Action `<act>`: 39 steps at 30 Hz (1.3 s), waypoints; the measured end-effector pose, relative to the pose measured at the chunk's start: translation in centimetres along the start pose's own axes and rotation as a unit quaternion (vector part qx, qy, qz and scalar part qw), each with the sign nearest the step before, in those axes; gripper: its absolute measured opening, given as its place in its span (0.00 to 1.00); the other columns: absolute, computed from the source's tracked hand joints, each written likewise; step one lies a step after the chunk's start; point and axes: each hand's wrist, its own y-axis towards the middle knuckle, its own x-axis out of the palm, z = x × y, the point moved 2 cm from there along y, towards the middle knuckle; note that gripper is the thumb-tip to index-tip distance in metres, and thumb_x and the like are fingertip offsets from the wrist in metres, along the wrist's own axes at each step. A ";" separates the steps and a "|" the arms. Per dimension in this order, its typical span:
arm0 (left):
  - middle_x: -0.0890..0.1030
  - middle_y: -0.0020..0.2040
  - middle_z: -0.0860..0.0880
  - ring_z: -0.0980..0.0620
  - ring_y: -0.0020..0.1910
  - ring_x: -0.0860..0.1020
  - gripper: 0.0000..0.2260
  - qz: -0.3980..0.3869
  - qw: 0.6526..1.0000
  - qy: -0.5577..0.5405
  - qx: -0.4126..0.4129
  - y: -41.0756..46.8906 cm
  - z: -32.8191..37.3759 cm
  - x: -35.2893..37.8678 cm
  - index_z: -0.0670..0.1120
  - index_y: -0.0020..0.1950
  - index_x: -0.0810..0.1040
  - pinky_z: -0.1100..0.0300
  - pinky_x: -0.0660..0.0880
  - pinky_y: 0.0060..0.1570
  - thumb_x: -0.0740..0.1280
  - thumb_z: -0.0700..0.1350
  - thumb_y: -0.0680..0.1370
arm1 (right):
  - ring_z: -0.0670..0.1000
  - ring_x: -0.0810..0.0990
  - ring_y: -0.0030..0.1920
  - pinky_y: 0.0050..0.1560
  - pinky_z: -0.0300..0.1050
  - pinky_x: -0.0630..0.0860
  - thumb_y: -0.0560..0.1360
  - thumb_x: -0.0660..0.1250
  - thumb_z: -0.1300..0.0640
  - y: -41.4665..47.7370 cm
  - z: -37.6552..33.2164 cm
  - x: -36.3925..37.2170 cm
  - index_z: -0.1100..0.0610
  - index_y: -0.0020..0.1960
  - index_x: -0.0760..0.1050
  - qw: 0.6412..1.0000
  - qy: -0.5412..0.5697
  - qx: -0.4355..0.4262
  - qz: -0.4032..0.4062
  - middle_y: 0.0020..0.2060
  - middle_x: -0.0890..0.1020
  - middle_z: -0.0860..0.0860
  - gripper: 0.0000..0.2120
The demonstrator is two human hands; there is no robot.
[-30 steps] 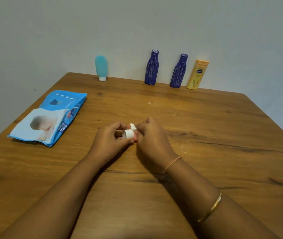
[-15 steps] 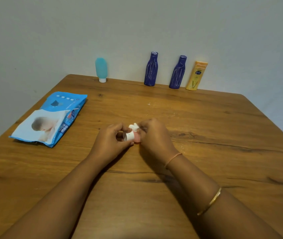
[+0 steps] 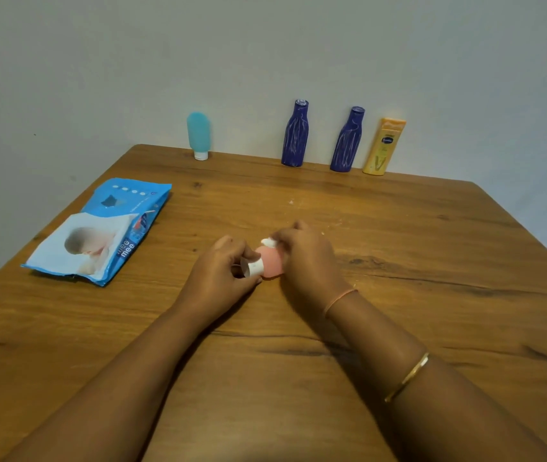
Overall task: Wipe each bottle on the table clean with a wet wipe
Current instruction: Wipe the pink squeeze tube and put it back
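- Wooden tabletop carried four upright bottles along the far edge: one teal bottle, two dark blue bottles, one yellow bottle.
- One blue wipe pack lay flat at left.
- Left hand gripped the white cap of a pink bottle mid-table; right hand pressed a white wipe against it.

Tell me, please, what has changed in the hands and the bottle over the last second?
More of the small pink bottle now shows between the hands: the right hand, holding the wet wipe, has slid back along its body. The left hand still grips the white-capped end. The wipes pack and the four bottles by the wall stayed put.
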 end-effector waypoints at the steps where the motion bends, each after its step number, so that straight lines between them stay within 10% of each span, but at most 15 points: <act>1: 0.74 0.44 0.51 0.64 0.41 0.72 0.13 0.000 1.000 0.001 0.004 0.0 -0.1 0.0 0.44 0.47 0.79 0.76 0.70 0.40 0.76 0.38 0.65 | 0.52 0.74 0.53 0.52 0.42 0.71 0.76 0.62 0.61 0.5 1.0 -0.2 0.54 0.60 0.76 0.999 -0.002 0.040 -0.001 0.53 0.75 0.52 0.14; 5: 0.74 0.45 0.52 0.66 0.42 0.71 0.13 0.000 1.000 0.010 0.005 0.1 0.0 0.0 0.45 0.48 0.79 0.75 0.70 0.42 0.76 0.38 0.66 | 0.53 0.74 0.55 0.52 0.42 0.71 0.76 0.62 0.62 1.4 1.5 -0.6 0.55 0.61 0.76 0.994 -0.033 0.104 -0.029 0.55 0.75 0.54 0.15; 10: 0.74 0.43 0.53 0.62 0.40 0.73 0.11 0.004 1.000 0.007 0.008 0.1 0.1 0.1 0.47 0.45 0.78 0.76 0.69 0.38 0.76 0.41 0.67 | 0.51 0.74 0.47 0.46 0.43 0.72 0.75 0.64 0.59 -1.2 -2.6 0.0 0.54 0.56 0.78 0.997 0.006 -0.069 -0.018 0.47 0.73 0.52 0.11; 18: 0.73 0.44 0.55 0.65 0.42 0.71 0.12 -0.003 1.000 0.020 0.020 0.0 0.1 0.1 0.46 0.46 0.78 0.76 0.69 0.40 0.76 0.39 0.66 | 0.53 0.75 0.56 0.54 0.44 0.73 0.76 0.62 0.64 1.8 3.0 -0.6 0.55 0.60 0.77 0.983 0.010 0.177 -0.056 0.57 0.78 0.53 0.14; 27: 0.75 0.43 0.52 0.60 0.41 0.74 0.09 0.012 1.000 -0.022 0.009 0.3 -0.2 0.2 0.46 0.42 0.77 0.72 0.69 0.37 0.75 0.40 0.67 | 0.49 0.71 0.43 0.37 0.34 0.64 0.75 0.62 0.62 -1.8 -2.6 0.9 0.56 0.54 0.79 0.997 0.052 -0.062 0.015 0.44 0.71 0.51 0.11; 34: 0.76 0.48 0.50 0.61 0.43 0.72 0.14 0.002 1.000 -0.002 0.012 0.1 -0.3 0.2 0.45 0.49 0.78 0.80 0.67 0.41 0.76 0.37 0.67 | 0.52 0.75 0.57 0.51 0.37 0.67 0.77 0.60 0.61 0.8 2.2 -0.3 0.55 0.60 0.77 0.990 0.053 0.128 -0.003 0.58 0.77 0.53 0.14; 39: 0.75 0.47 0.59 0.65 0.41 0.75 0.20 0.019 0.987 -0.096 -0.127 0.2 -0.1 0.2 0.51 0.57 0.74 0.74 0.72 0.38 0.76 0.45 0.68 | 0.52 0.73 0.59 0.54 0.41 0.70 0.77 0.60 0.61 0.8 2.4 -0.2 0.55 0.60 0.76 0.983 0.076 0.164 -0.021 0.60 0.76 0.54 0.13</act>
